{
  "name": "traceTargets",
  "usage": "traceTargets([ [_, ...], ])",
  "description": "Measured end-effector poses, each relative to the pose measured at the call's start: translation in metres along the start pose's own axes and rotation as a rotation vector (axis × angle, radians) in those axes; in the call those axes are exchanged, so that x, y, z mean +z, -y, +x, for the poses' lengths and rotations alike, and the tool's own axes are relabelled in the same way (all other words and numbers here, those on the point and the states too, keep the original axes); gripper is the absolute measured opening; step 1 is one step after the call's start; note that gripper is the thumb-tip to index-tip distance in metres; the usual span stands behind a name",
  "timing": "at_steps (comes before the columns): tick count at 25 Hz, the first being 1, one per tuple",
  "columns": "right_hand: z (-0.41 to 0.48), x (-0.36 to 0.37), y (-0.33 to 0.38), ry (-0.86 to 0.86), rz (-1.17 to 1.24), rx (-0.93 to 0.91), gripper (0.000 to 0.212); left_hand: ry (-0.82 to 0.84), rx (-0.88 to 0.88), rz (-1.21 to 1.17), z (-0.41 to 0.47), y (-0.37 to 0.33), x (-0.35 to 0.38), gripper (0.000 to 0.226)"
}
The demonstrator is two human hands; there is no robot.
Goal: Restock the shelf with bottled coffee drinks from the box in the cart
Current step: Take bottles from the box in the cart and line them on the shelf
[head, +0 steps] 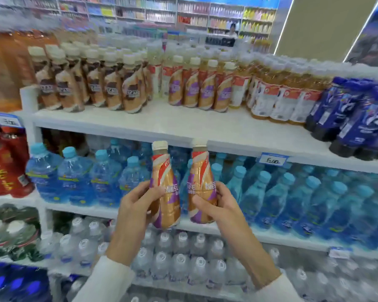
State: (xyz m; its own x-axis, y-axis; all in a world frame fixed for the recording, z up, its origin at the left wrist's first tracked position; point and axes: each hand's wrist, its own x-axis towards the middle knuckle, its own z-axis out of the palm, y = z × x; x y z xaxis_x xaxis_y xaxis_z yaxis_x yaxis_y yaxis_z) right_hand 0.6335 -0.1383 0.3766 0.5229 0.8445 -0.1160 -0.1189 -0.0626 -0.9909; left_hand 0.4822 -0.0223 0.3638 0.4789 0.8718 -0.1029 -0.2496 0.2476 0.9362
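Observation:
I hold two bottled coffee drinks upright in front of the shelves, each with a cream cap and an orange, purple and red label. My left hand (133,211) grips the left coffee bottle (165,184). My right hand (218,205) grips the right coffee bottle (202,182). Both bottles hang just below the front edge of the top white shelf (153,123). On that shelf stands a row of matching purple-labelled coffee bottles (200,86), with a bare strip of shelf in front of them. The box and the cart are out of view.
Brown-labelled coffee bottles (90,81) stand left of the matching row, amber tea bottles (277,92) and dark blue bottles (354,114) to the right. Blue water bottles (74,175) fill the middle shelf, clear water bottles (179,258) the lower one. A person (232,29) stands far back.

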Motion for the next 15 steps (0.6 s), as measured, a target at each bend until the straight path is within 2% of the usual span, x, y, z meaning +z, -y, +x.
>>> traceTargets([
  [2,0.004,-0.034,0.023,-0.033,-0.012,-0.062,0.046,0.077,0.045,0.034,0.009,-0.01,0.04,0.028],
  [5,0.022,-0.071,0.061,-0.137,-0.006,-0.151,0.039,0.146,0.131,0.082,0.034,-0.031,0.093,0.005],
  [6,0.031,-0.078,0.075,-0.169,-0.019,-0.179,0.04,0.154,0.16,0.096,0.046,-0.038,0.107,0.005],
  [10,0.085,-0.099,0.115,-0.26,-0.129,-0.26,0.059,0.149,0.303,0.235,0.102,-0.064,0.151,0.017],
  [13,0.124,-0.105,0.123,-0.252,-0.215,-0.237,0.065,0.113,0.389,0.389,0.141,-0.068,0.162,0.038],
  [15,0.14,-0.107,0.119,-0.23,-0.236,-0.216,0.067,0.081,0.426,0.479,0.156,-0.066,0.162,0.042],
])
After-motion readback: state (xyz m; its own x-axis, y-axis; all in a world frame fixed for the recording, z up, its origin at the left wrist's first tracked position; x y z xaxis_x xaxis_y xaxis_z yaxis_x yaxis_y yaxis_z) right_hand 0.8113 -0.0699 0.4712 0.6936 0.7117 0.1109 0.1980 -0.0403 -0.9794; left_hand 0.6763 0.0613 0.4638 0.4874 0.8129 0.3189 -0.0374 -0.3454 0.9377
